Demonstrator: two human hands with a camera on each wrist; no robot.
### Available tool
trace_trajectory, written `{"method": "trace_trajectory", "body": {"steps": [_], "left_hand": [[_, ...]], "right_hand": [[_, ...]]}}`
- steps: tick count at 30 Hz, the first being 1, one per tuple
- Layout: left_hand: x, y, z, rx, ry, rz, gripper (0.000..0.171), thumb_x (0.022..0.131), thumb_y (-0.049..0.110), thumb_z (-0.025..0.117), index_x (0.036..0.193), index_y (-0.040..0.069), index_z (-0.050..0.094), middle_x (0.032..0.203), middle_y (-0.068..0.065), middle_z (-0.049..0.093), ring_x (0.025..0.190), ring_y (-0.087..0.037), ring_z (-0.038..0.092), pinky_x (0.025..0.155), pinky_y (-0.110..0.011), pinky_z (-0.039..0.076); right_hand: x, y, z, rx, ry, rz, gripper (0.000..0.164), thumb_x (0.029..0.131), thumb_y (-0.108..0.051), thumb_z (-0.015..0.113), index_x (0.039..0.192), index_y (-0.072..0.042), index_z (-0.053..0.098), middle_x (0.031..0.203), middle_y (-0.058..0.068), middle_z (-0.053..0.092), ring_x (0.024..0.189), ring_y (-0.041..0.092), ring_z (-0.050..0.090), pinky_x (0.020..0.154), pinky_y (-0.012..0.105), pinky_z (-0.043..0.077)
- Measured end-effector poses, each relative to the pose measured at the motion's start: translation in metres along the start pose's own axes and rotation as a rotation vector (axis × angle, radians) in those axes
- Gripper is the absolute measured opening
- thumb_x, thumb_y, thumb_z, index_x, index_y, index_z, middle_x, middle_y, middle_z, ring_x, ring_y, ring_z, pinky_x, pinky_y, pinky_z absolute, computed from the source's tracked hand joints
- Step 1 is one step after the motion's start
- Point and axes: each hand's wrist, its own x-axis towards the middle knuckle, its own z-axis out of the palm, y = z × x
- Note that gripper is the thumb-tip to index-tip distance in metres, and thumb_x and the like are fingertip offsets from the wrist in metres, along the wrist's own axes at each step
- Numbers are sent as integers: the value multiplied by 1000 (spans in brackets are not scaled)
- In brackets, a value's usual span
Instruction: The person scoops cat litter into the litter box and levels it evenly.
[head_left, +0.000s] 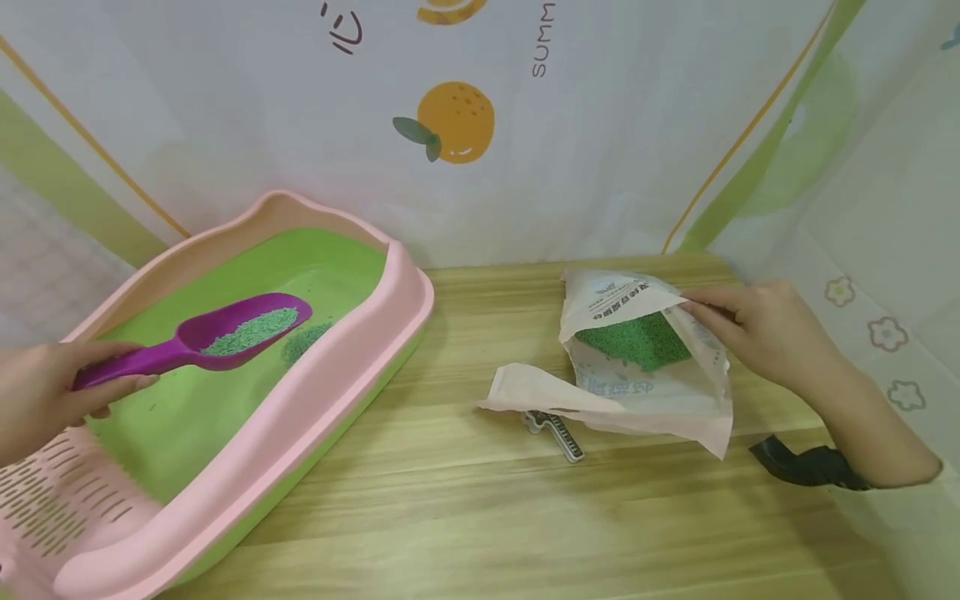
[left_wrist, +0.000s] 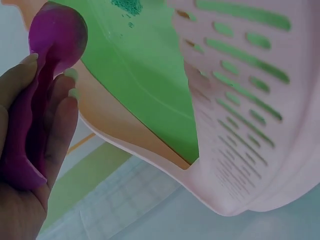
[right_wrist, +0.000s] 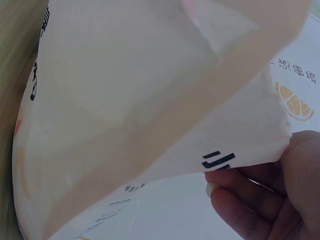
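My left hand (head_left: 45, 392) grips the handle of a purple scoop (head_left: 213, 333), which carries green pellets (head_left: 255, 330). The scoop hangs over a litter box (head_left: 408, 287) with a pink rim and a green basin, where a small pile of green pellets (head_left: 303, 343) lies. In the left wrist view the fingers wrap the scoop's handle (left_wrist: 22, 130). On the right, my right hand (head_left: 765, 329) pinches the upper edge of a white bag (head_left: 652, 408). Its mouth gapes, showing green pellets (head_left: 637, 340) inside. From the right wrist, the bag's side (right_wrist: 125, 75) fills most of the view.
A small keyboard-patterned item (head_left: 558, 437) lies partly under the bag's front flap on the wooden table (head_left: 465, 500). Behind stands a white curtain (head_left: 300, 125) with orange prints. A slotted pink panel (head_left: 52, 500) forms the litter box's near end. A black strip (head_left: 806, 464) lies beside the right forearm.
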Motion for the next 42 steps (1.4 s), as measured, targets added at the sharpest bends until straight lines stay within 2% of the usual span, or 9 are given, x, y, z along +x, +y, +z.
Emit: {"method": "trace_trajectory", "body": {"steps": [1, 5, 8, 13, 23, 30, 35, 37, 42], "left_hand": [[3, 0, -1, 24, -17, 3, 23, 97, 21, 69, 112, 3, 70, 58, 17, 52, 52, 7, 40, 43, -22, 32], [13, -1, -4, 92, -88, 17, 18, 97, 22, 68, 106, 7, 72, 57, 17, 49, 52, 5, 39, 46, -22, 30], [20, -1, -5, 119, -138, 30, 21, 98, 22, 67, 108, 4, 72, 57, 16, 47, 51, 4, 38, 47, -22, 31], [28, -2, -6, 155, -159, 56, 22, 96, 19, 69, 107, 0, 71, 56, 14, 47, 49, 4, 36, 46, -22, 32], [44, -10, -8, 150, -243, 36, 5, 95, 14, 70, 95, 9, 71, 60, 11, 47, 52, 1, 38, 50, -21, 33], [56, -14, -13, 190, -375, 18, 6, 96, 15, 68, 100, 14, 73, 65, 9, 51, 54, -2, 44, 53, -22, 36], [64, -4, -13, 204, -454, 14, 4, 95, 15, 70, 92, 15, 72, 65, 9, 52, 53, -5, 45, 52, -21, 37], [67, 1, -14, 202, -468, 14, 6, 94, 14, 69, 89, 15, 71, 63, 8, 52, 52, -6, 44, 51, -22, 37], [73, 0, -14, 199, -488, 24, 10, 94, 14, 69, 84, 14, 70, 62, 6, 51, 50, -6, 45, 50, -21, 38]], "right_hand": [[0, 0, 0, 0, 1, -1, 18, 80, 1, 80, 98, -3, 79, 78, 12, 77, 51, -1, 41, 47, 12, 33], [0, 1, 1, 0, 2, -1, 18, 80, 1, 80, 98, -3, 79, 77, 12, 76, 51, -2, 39, 47, 12, 32], [0, 1, 2, 2, 2, 4, 19, 80, 1, 80, 98, -3, 79, 78, 12, 77, 51, -2, 41, 47, 12, 32], [0, 0, 2, 2, 1, 8, 19, 79, 1, 80, 98, -3, 79, 79, 12, 77, 53, 0, 44, 48, 12, 34], [2, 0, -1, 0, -14, 21, 19, 81, 1, 79, 100, -1, 79, 77, 13, 76, 50, -4, 35, 46, 13, 28], [2, 2, -1, 11, 8, 0, 20, 79, 3, 80, 99, -1, 79, 75, 12, 76, 50, -7, 33, 45, 12, 28], [3, 2, -2, 18, 17, -19, 17, 81, 1, 79, 98, -1, 79, 76, 13, 76, 51, -7, 35, 46, 12, 29], [4, 2, -3, 21, 20, -30, 18, 80, 2, 79, 98, -1, 79, 76, 13, 76, 51, -7, 35, 46, 11, 30], [4, 3, -4, 27, 18, -29, 19, 80, 3, 79, 98, -1, 79, 75, 12, 76, 51, -8, 34, 46, 11, 30]]}}
